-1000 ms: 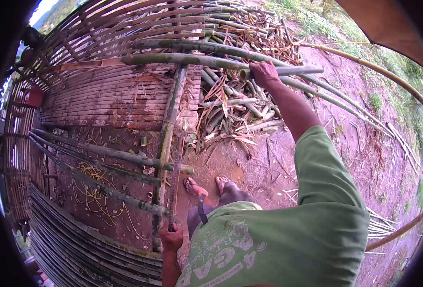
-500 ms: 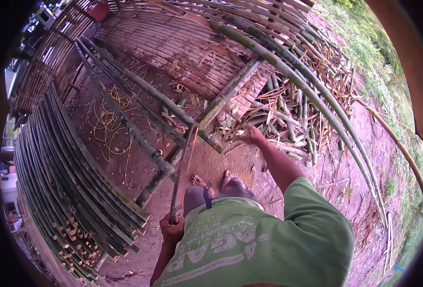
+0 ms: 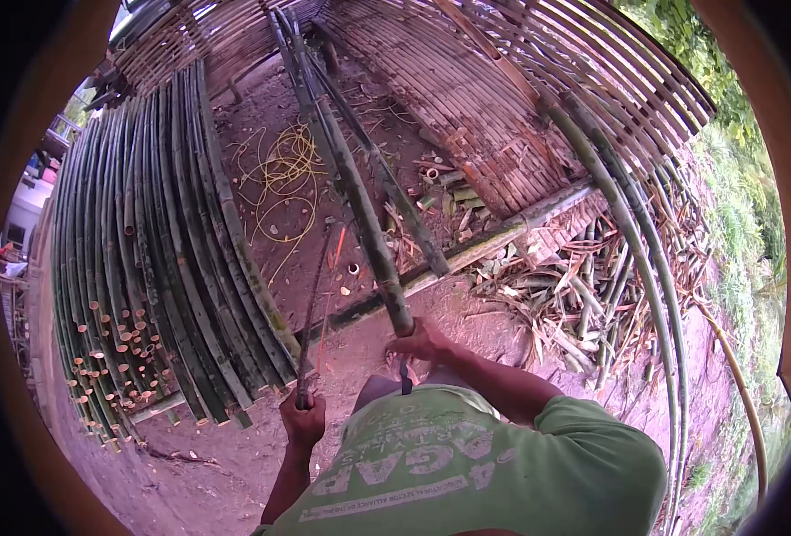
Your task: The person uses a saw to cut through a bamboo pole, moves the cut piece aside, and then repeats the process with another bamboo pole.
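My left hand [image 3: 303, 418] is closed round the handle of a long, thin saw-like tool [image 3: 313, 313], whose blade points away from me beside an orange strip. My right hand [image 3: 420, 342] grips the near end of a green bamboo pole [image 3: 360, 201]. That pole slants away from me across a low bamboo crosspiece [image 3: 494, 239]. Just to its right, a second pole [image 3: 406, 201] also rests on the crosspiece.
Many long bamboo poles [image 3: 159, 241] lie side by side at the left. A tangle of yellow cord [image 3: 293, 170] is on the ground. Split bamboo scraps [image 3: 592, 304] are heaped at the right, below a slatted bamboo platform [image 3: 449, 89]. Long poles [image 3: 650, 259] curve down the right side.
My right hand has gone from empty, off to the right, to gripping a pole end in front of me. The view has turned left, and the pole and the tool are now apart.
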Tool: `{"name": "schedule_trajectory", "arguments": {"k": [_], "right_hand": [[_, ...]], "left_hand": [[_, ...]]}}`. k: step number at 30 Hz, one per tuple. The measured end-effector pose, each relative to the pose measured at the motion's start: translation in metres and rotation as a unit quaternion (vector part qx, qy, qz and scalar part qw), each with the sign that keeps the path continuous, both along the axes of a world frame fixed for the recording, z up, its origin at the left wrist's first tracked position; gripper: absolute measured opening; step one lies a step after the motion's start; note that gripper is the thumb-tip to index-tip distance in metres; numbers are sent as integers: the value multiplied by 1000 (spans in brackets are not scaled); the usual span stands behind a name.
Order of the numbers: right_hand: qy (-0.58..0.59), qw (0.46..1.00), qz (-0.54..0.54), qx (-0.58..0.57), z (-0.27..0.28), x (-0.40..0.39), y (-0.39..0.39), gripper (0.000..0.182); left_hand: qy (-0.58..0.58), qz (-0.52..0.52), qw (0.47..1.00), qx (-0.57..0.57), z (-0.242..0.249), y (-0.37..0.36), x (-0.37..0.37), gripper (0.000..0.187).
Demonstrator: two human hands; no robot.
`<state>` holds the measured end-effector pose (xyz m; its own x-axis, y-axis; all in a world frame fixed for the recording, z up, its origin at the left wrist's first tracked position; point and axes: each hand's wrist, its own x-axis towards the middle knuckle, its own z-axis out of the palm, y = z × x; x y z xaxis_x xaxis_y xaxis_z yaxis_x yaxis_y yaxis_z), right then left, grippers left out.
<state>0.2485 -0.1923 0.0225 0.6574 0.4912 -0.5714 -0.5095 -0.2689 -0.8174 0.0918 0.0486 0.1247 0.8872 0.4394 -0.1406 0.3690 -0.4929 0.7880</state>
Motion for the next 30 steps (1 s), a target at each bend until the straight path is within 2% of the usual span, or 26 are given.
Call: {"name": "schedule_trajectory", "arguments": {"k": [3, 6, 8, 9, 11, 13, 14, 15, 18, 21, 28, 30], "right_hand": [[86, 995, 5, 42, -23, -29, 68, 30], [69, 993, 16, -90, -86, -52, 98, 34], [-22, 981, 37, -188, -124, -63, 103, 39], [-70, 968, 46, -235, -133, -62, 102, 41], [-58, 936, 39, -345, -136, -59, 98, 50], [-36, 912, 50, -406, -123, -47, 87, 63], [-89, 912, 33, -399, -154, -52, 79, 68], [-58, 910, 72, -405, -142, -45, 77, 71], [-60, 895, 105, -430, -145, -41, 70, 64], [-79, 897, 85, -426, -147, -36, 61, 53], [-135, 866, 121, -466, -144, -28, 49, 49], [-140, 872, 133, -450, -151, -33, 50, 50]], "left_hand": [[-16, 40, 999, -9, -8, 28, -12, 27], [-13, 72, 997, -15, -12, 46, -19, 28], [-11, 80, 997, -2, -15, 57, -26, 28], [-2, 93, 996, -12, -19, 62, -30, 28], [18, 120, 992, -33, -28, 65, -41, 28], [34, 137, 988, -58, -22, 62, -43, 28], [42, 144, 986, -67, -16, 60, -41, 28], [57, 146, 986, -59, -10, 59, -41, 28], [72, 152, 983, -71, -16, 60, -49, 28], [77, 136, 986, -64, -13, 62, -48, 27], [54, 127, 986, -91, -3, 63, -44, 26], [39, 125, 988, -87, -8, 68, -50, 25]]}}
